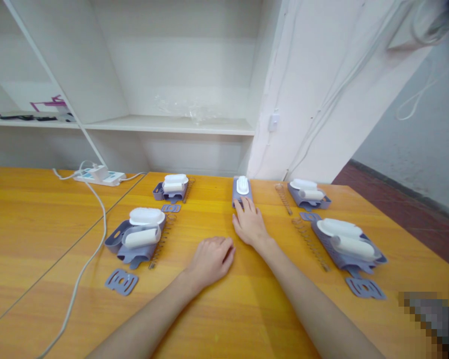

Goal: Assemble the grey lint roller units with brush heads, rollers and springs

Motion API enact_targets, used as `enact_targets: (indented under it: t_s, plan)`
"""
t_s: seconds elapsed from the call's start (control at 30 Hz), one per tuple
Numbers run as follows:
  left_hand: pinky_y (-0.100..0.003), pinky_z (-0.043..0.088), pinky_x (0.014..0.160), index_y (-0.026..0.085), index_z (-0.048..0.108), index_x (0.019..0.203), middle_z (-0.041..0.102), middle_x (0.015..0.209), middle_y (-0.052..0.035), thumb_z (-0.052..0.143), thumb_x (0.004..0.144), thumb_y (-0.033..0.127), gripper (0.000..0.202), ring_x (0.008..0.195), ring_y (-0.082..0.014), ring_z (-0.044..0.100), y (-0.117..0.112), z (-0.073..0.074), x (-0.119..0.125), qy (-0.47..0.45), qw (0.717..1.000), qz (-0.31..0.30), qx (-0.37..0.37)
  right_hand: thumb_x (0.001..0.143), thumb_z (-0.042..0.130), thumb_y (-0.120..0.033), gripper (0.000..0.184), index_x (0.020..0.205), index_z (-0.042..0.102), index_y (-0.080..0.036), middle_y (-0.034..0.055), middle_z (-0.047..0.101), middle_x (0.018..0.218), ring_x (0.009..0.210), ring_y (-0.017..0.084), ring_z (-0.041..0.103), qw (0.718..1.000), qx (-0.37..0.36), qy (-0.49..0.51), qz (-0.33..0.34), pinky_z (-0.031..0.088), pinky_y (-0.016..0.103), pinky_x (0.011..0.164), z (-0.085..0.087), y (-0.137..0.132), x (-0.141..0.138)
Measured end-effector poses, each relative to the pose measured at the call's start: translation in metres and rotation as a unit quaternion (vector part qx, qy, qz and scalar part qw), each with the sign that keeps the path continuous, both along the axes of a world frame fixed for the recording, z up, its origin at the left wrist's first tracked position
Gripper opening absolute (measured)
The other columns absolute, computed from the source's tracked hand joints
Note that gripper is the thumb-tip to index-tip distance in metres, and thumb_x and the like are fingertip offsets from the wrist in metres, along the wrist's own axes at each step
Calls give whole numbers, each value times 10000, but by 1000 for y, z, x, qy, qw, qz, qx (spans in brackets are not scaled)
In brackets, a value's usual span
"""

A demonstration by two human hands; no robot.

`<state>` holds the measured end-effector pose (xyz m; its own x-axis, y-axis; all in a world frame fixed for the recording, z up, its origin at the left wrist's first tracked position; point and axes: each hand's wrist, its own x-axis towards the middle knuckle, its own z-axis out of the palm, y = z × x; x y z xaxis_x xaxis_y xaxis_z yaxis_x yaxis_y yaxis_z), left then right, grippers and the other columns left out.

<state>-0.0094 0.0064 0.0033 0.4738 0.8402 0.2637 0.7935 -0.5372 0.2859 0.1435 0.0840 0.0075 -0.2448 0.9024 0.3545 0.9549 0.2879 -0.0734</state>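
Observation:
My left hand [211, 258] rests palm down on the wooden table [224, 319], its fingers curled loosely with nothing visible in them. My right hand [249, 223] lies flat further ahead, fingertips touching the near end of a grey-purple holder with a white oval piece [242, 190]. Around them lie sets of parts. One grey tray with white rollers [138, 237] is to the left, and another [172, 188] lies beyond it. A similar tray [346, 245] lies at the right and one more [309, 195] behind it.
Metal springs [310, 242] [162, 239] and flat grey plates [121, 281] [365, 287] lie beside the trays. A white power strip [99, 176] with a cable [83, 264] runs across the table's left side. White shelving [168, 124] and a wall stand behind.

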Motion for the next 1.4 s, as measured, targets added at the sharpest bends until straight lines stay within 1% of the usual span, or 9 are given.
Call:
enact_targets:
  t_s: [0.13,0.43,0.63,0.73,0.87,1.03,1.1,1.2,1.4]
  plan:
    - [-272,341,603,214,482,824,632,774,-18,353,913,292,176,702,-168,588,-1,1,1,43,999,5,11,888,372,-313,507,1375,344,-176,127,333,1436,1329,262,227,1000,-14,-6,-6,309,441,1014,0,12,0]
    - [-277,365,618,212,489,845,637,795,-28,338,920,300,190,723,-172,595,-1,4,1,48,999,3,4,888,353,-298,508,1380,339,-171,111,299,1472,1358,252,204,999,-42,-6,-17,218,462,1071,-1,33,6]
    - [-277,374,627,212,490,847,636,800,-30,332,922,304,198,732,-174,596,-1,2,1,43,999,2,1,914,328,-399,530,1395,328,-176,104,250,1499,1375,273,171,999,-43,6,-17,168,507,1083,-5,34,8]
    - [-275,379,633,211,492,847,638,808,-33,338,920,306,196,739,-175,599,-1,2,1,40,999,3,-2,916,346,-401,519,1385,348,-180,118,292,1475,1342,292,238,1000,-12,24,-15,195,507,1071,-6,21,7]
    - [-274,381,636,208,499,846,641,806,-39,343,920,302,197,737,-178,601,-1,4,2,42,999,6,-3,913,380,-315,447,1319,429,-135,151,437,1351,1221,249,407,998,13,64,20,320,384,1012,-8,-8,9]
    - [-270,378,630,206,501,839,644,798,-40,348,920,306,200,730,-178,604,-1,6,2,43,999,7,-10,903,400,-226,222,1012,586,-173,84,612,994,945,201,548,992,10,108,71,396,315,851,-7,-52,20]
    - [-267,377,633,207,503,855,648,806,-40,351,920,308,194,742,-179,609,-1,6,3,37,999,2,-15,908,397,-230,185,873,573,-180,54,611,861,812,176,559,990,-3,115,76,397,283,761,-8,-69,27]
    - [-259,359,602,206,499,858,654,790,-37,359,915,312,185,717,-175,617,-1,4,3,41,999,8,-27,918,392,-252,192,792,522,-189,24,594,766,669,142,542,989,-29,118,81,356,251,624,-10,-87,38]
    - [-259,302,543,209,465,851,646,713,-12,391,864,210,75,638,-168,612,0,0,3,64,997,25,-31,923,397,-278,243,699,452,-201,-6,561,664,563,119,488,985,-39,151,67,296,249,564,-14,-96,48]
